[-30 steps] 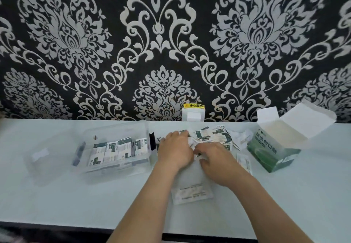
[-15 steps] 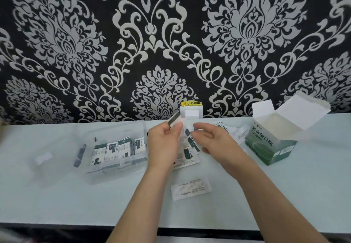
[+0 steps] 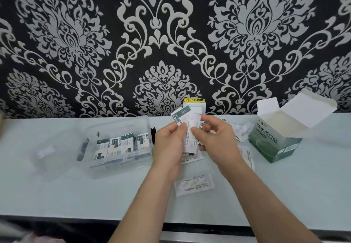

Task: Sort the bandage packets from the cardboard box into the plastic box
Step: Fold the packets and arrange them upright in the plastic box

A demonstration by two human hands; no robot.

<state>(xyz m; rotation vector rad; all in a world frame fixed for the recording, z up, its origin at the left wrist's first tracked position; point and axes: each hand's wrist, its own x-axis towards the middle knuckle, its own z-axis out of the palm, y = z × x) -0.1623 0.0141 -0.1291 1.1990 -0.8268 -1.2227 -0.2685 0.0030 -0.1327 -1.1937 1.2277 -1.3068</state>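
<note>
Sorting under way, roughly mid-task by appearance. Left of centre on the table [image 3: 284,195]: plastic box [image 3: 147,127], uncovered, clear lid [image 3: 47,153] parked further left — left open for loading from above, and already stocked with a row of packets [image 3: 117,146] standing on edge. At right: cardboard box [image 3: 273,144], flaps raised, interior not visible. Between the two boxes, partly hidden behind the hands: loose packets [image 3: 242,132] spread flat, probably tipped out for easy picking; nearer the front edge, one flat packet [image 3: 194,184] lying alone. Raised above the table, just right of the plastic box: a few bandage packets [image 3: 189,122] held upright and fanned, likely for checking face and orientation before filing. For the left hand [image 3: 171,142]: fingers curled, thumb and forefinger pinching the green-banded packet [image 3: 180,115] near its lower end. For the right hand [image 3: 216,138]: fingers half curled, thumb and fingertips gripping the white packet [image 3: 191,136] — exact count in either grip not discernible.
</note>
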